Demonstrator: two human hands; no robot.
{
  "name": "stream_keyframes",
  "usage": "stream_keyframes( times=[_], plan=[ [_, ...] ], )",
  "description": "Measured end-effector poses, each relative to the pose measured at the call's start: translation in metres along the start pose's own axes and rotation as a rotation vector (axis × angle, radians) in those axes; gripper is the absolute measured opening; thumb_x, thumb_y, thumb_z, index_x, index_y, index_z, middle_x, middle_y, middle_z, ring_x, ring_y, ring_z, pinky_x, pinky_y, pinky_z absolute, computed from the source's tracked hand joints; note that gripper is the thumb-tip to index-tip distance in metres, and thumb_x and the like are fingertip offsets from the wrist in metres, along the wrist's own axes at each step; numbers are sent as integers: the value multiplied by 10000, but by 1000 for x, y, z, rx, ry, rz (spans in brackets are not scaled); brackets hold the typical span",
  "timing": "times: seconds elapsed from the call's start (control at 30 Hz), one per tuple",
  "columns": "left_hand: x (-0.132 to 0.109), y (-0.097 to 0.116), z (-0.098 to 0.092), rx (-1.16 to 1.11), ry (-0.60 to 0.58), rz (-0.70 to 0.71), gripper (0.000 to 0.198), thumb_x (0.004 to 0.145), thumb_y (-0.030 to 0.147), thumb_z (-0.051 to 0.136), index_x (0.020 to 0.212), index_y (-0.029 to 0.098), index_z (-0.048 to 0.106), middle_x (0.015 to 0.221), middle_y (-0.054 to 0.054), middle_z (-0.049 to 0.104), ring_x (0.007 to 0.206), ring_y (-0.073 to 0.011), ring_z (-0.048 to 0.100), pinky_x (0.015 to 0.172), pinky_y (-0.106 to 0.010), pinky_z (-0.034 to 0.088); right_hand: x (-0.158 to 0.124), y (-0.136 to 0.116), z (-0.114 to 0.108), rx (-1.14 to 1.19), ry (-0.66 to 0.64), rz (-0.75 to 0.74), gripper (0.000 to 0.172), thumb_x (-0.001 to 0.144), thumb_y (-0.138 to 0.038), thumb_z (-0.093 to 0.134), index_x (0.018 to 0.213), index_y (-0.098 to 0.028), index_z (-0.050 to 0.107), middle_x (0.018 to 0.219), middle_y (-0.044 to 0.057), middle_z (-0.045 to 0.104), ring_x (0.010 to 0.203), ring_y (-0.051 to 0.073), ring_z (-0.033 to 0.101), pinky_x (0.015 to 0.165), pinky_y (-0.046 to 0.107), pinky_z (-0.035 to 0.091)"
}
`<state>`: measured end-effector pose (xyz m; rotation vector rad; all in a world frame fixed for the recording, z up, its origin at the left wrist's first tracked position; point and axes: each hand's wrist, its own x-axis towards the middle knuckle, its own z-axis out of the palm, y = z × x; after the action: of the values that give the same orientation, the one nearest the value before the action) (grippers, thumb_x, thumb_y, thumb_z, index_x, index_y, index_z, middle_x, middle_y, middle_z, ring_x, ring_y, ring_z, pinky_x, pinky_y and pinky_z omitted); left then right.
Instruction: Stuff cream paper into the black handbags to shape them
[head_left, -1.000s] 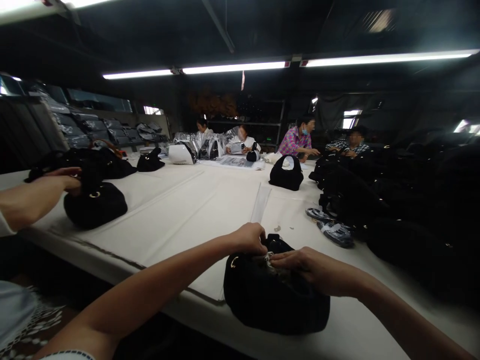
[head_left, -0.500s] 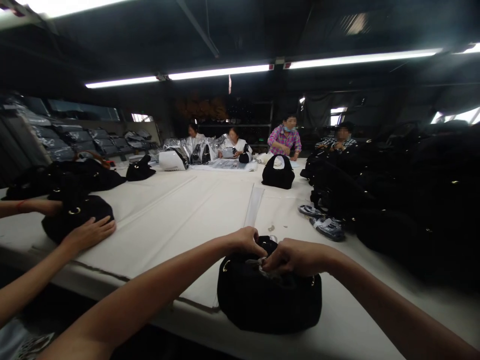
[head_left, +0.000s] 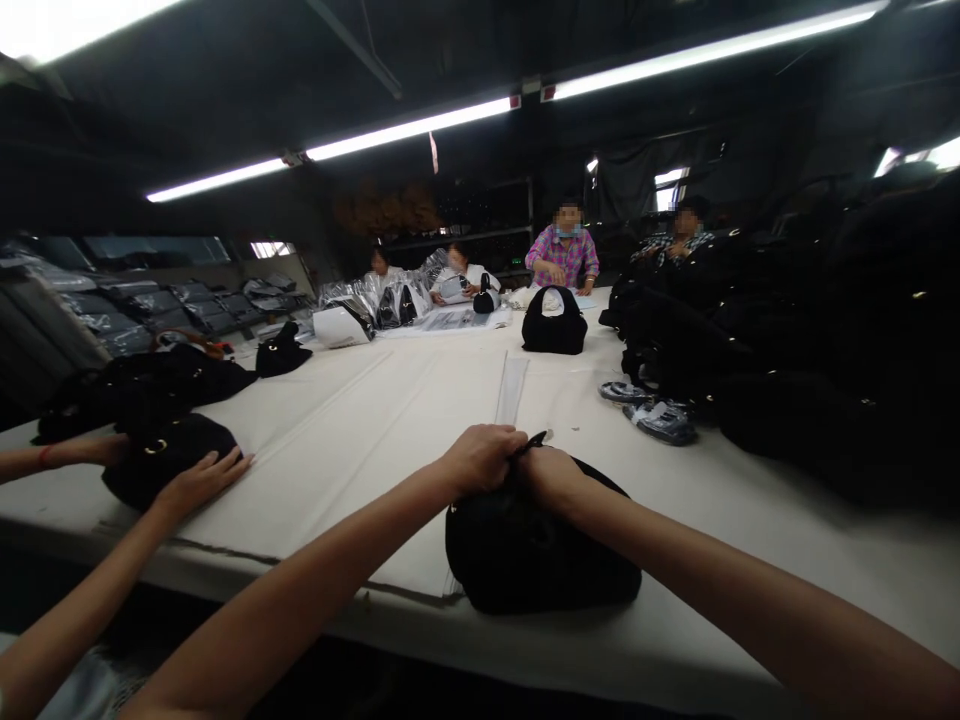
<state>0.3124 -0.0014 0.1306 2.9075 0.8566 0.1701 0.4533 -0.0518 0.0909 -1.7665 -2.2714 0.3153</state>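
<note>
A black handbag (head_left: 540, 560) with a rounded body stands on the white-covered table (head_left: 375, 430) near its front edge. My left hand (head_left: 486, 455) is closed round the upper part of the bag, at its handle. Beside it, my right hand (head_left: 555, 478) is bent down over the bag's top and closed on it, its fingertips out of sight against the dark fabric. A dark tip of strap pokes up between the two hands. Beyond them lies a clear plastic strip (head_left: 511, 390).
At left, a co-worker's hands (head_left: 202, 480) rest on another black bag (head_left: 176, 450). A black bag (head_left: 555, 325) stands upright further back. Plastic-wrapped coils (head_left: 661, 420) lie at right beside a large heap of black bags (head_left: 795, 400). Several people sit or stand across the table.
Both hands have shifted from the clear plastic piece at the bag's opening to its upper handle area. The plastic piece is now out of sight. My view has tilted slightly.
</note>
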Motion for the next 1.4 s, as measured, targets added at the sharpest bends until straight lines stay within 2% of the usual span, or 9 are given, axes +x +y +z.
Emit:
stream_keyframes(
  times=[0.13,0.27,0.47,0.67,0.77,0.9,1.07,1.2,1.4],
  plan=[
    [4,-19,5,-176,57,12,107,699,97,565,740,194,576,746,18,601,727,-153,567,675,-234,410,-10,21,-5,239,106,-22,73,832,-156,673,831,-110,730,870,105,731,865,257,682,802,355,519],
    [15,-31,12,-395,81,-5,39,709,206,588,708,171,569,663,36,555,657,-125,521,623,-217,400,-52,54,-25,511,232,12,436,959,-477,511,993,-107,738,911,87,743,841,231,693,720,289,532],
    [22,-37,20,-622,37,-32,146,687,288,582,733,150,565,641,19,564,626,-131,537,596,-225,423,-110,79,-25,755,-8,-158,663,847,-416,720,1449,-246,499,1467,71,514,1340,299,476,1092,408,432],
    [18,-33,16,-650,69,-52,159,673,303,600,703,151,561,642,25,558,653,-135,538,618,-225,419,-129,33,-16,261,755,-154,237,951,-366,596,814,-200,696,811,70,688,766,220,627,776,375,497],
    [16,-31,17,-620,91,-59,137,685,282,594,712,148,583,642,26,562,660,-139,537,621,-225,417,-127,7,-8,239,525,-224,311,1004,-308,484,755,-191,629,762,57,641,663,170,581,642,313,454],
    [16,-28,18,-584,99,-51,97,692,246,570,702,151,585,649,23,568,669,-142,543,627,-224,417,-107,-2,-6,-48,88,-95,211,955,-144,445,958,-142,656,931,121,696,900,273,643,894,424,455],
    [11,-24,15,-540,115,-50,59,684,211,567,686,153,582,660,22,574,677,-143,546,609,-214,402,-91,0,-31,-124,-180,-219,165,893,-152,545,976,-139,687,1002,146,710,987,323,641,953,459,432],
    [6,-20,10,-512,95,-39,76,696,205,589,734,146,618,696,19,616,698,-155,573,640,-221,437,-91,4,-43,-44,-266,-148,257,875,-109,532,1052,-200,693,1039,105,704,1020,329,618,940,474,436],
    [4,-15,7,-437,93,-31,93,703,214,630,759,145,658,727,21,652,748,-175,595,681,-226,450,-99,13,-34,194,-132,-7,355,773,-49,562,1052,-253,638,1028,66,662,1043,309,581,872,423,446]
  ],
)
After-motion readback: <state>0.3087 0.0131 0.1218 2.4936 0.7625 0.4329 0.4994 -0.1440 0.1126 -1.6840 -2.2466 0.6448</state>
